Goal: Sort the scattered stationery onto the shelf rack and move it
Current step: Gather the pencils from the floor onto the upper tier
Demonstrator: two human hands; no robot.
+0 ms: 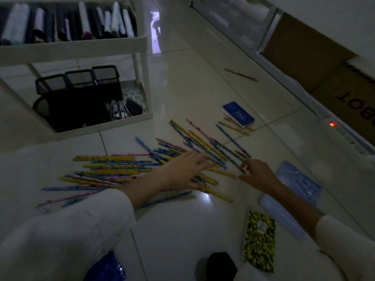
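Several patterned pencils [113, 165] in yellow, blue and pink lie scattered across the white tiled floor. My left hand [185, 171] lies flat with spread fingers on the middle of the pile. My right hand [256, 175] reaches in from the right, its thumb and forefinger pinching the tip of one pencil [233, 142]. The white shelf rack [129, 118] stands at the upper left, with three black mesh pen holders [81, 80] on its bottom shelf. A small blue notebook [238, 114] lies beyond the pencils.
A light blue notebook [298, 183], a pale flat case [282, 216] and a yellow-black notebook [259, 242] lie right of my right arm. One stray pencil [240, 74] lies far off. A power strip [345, 134] and cardboard box [324, 63] line the right wall.
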